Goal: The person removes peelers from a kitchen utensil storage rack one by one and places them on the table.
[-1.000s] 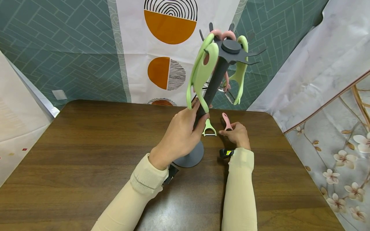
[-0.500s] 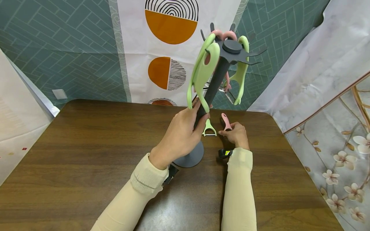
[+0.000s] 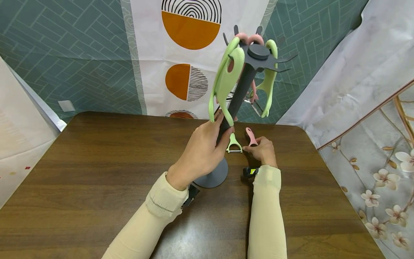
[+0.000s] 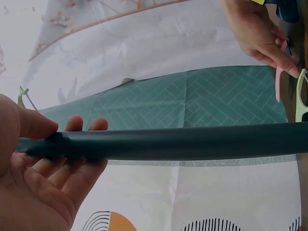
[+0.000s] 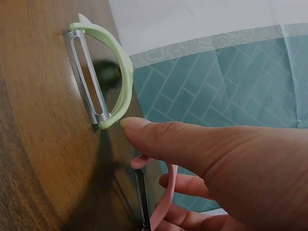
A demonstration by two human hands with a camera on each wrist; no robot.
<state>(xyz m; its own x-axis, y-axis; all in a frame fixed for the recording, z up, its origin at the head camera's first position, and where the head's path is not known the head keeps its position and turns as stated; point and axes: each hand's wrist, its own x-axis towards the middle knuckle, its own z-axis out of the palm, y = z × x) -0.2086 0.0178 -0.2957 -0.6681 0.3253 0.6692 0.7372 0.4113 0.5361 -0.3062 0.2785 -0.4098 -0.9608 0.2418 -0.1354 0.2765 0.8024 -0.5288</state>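
My left hand [image 3: 202, 149] grips the dark pole [image 4: 202, 143] of an upright utensil stand, its fingers and thumb around the shaft below the hooks. On the hooked top hang green peelers [image 3: 229, 81] and pink peelers [image 3: 242, 37]. Right of the stand, my right hand [image 3: 266, 150] holds a pink peeler [image 3: 251, 136] by its head, handle pointing away; the fingers lie behind its pink frame in the right wrist view. Left of that hand a green peeler [image 5: 127, 74] lies on the table, its handle partly hidden by my left hand in the head view.
The stand's round base [image 3: 215, 176] rests on the brown wooden table [image 3: 113, 154]. Bare hooks [image 3: 284, 59] stick out at the stand's right side. Behind the table's far edge hangs patterned cloth [image 3: 97, 72], with a white curtain [image 3: 336, 68] to the right.
My right hand and the pink peeler have shifted slightly left, closer to the green peeler on the table. The left hand and the stand stay in place.
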